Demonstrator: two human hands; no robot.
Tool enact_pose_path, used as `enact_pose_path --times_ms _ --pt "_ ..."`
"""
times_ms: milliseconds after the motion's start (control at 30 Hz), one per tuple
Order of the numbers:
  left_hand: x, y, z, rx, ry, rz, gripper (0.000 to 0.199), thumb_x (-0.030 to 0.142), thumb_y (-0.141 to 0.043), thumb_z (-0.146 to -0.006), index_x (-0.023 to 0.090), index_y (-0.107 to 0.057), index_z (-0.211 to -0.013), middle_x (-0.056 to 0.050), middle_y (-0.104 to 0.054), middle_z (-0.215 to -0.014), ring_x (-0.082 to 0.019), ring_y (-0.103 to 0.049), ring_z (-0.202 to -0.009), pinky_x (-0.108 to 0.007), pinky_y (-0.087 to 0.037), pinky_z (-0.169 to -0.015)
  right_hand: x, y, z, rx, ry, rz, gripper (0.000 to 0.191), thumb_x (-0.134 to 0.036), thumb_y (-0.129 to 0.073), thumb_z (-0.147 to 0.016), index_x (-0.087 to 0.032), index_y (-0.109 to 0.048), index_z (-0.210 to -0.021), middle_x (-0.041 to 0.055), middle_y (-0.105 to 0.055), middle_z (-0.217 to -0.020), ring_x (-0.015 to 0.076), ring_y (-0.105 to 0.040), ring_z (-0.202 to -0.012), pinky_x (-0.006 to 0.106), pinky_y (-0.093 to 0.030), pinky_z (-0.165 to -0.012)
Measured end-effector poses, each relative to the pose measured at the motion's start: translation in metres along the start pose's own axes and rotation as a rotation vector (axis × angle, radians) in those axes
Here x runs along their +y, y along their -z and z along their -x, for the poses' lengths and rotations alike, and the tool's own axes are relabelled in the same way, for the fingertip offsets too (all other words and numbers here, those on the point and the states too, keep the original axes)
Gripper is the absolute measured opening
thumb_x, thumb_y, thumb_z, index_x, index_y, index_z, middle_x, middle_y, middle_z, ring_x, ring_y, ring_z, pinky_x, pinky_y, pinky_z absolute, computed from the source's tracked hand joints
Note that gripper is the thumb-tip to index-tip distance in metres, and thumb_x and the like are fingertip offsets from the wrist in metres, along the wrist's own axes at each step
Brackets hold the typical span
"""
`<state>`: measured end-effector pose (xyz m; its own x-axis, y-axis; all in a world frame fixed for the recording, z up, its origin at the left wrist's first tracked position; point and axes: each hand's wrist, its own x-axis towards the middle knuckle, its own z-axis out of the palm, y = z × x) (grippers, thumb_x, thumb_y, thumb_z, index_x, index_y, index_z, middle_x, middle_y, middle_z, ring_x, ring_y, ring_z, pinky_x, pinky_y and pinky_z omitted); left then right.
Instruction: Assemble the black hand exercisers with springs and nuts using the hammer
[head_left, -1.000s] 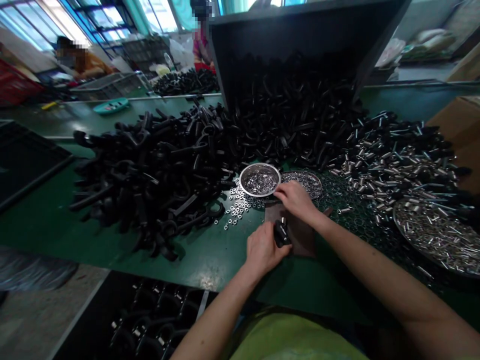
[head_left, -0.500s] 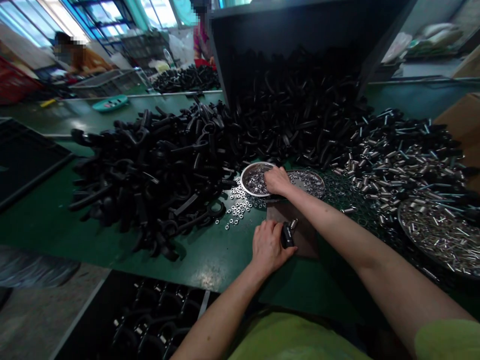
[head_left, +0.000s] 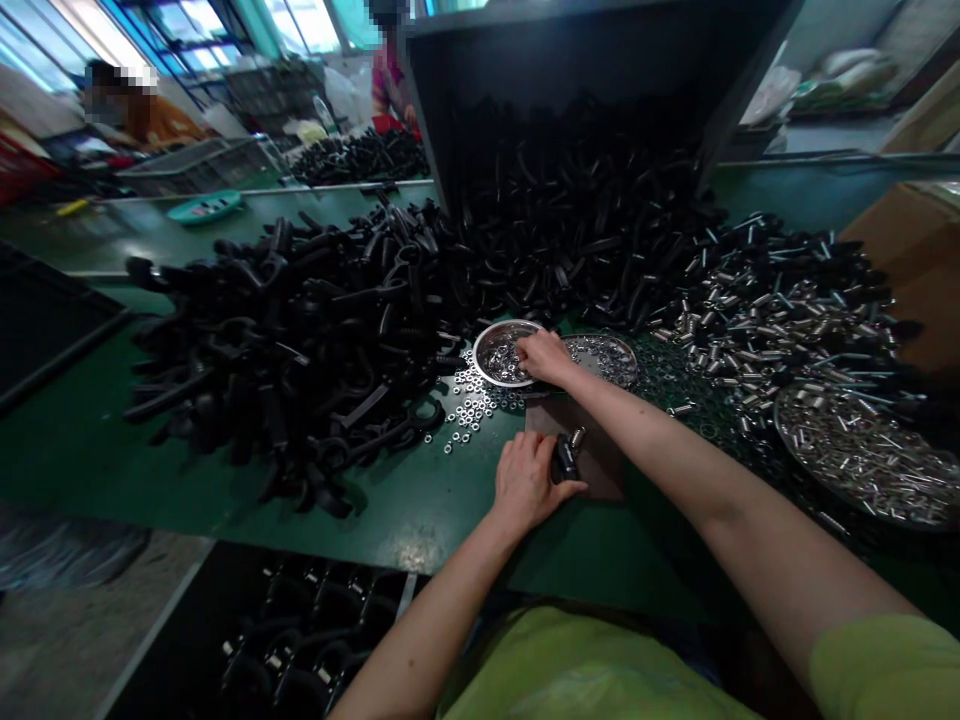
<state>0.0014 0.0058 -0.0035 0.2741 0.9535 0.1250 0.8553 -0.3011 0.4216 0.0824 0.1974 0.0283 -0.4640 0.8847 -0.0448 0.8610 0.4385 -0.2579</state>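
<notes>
My left hand (head_left: 525, 482) is closed around a small black plastic part (head_left: 565, 459), pressing it on a brown pad (head_left: 604, 470). A silvery metal piece, perhaps a spring, sticks up at the part's far end (head_left: 576, 438). My right hand (head_left: 545, 357) reaches across to a round metal dish (head_left: 480, 372) of small shiny pieces. Its fingertips are pinched together over the contents; whatever is between them is too small to make out. Small metal rings (head_left: 471, 405), like nuts or washers, lie scattered left of the dish.
Black plastic handle-like parts (head_left: 300, 340) are heaped at left, below a tipped dark bin (head_left: 600, 60). Metal-ended parts (head_left: 780, 310) are piled at right, near a tray of pins (head_left: 862, 455) and a cardboard box (head_left: 911, 260). A crate of parts (head_left: 300, 640) stands below. Two people work beyond.
The view has shifted slightly, moving the scene a little left. My right fingertips have lifted somewhat within the dish. My left hand keeps its grip on the black part.
</notes>
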Motion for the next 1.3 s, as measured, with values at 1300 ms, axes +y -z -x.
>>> enact_pose_path --times_ms 1300 --pt "-0.003 0.003 -0.003 -0.034 -0.146 -0.010 0.062 0.054 -0.064 -0.074 0.025 -0.048 -0.126 -0.007 -0.056 -0.102 -0.025 -0.050 -0.096 -0.038 -0.040 -0.081 0.090 0.001 0.079 0.168 -0.132 0.060 0.029 -0.015 -0.043 -0.088 -0.012 -0.069 -0.101 0.0130 -0.068 -0.101 0.0215 -0.057 -0.100 0.030 -0.040 -0.087"
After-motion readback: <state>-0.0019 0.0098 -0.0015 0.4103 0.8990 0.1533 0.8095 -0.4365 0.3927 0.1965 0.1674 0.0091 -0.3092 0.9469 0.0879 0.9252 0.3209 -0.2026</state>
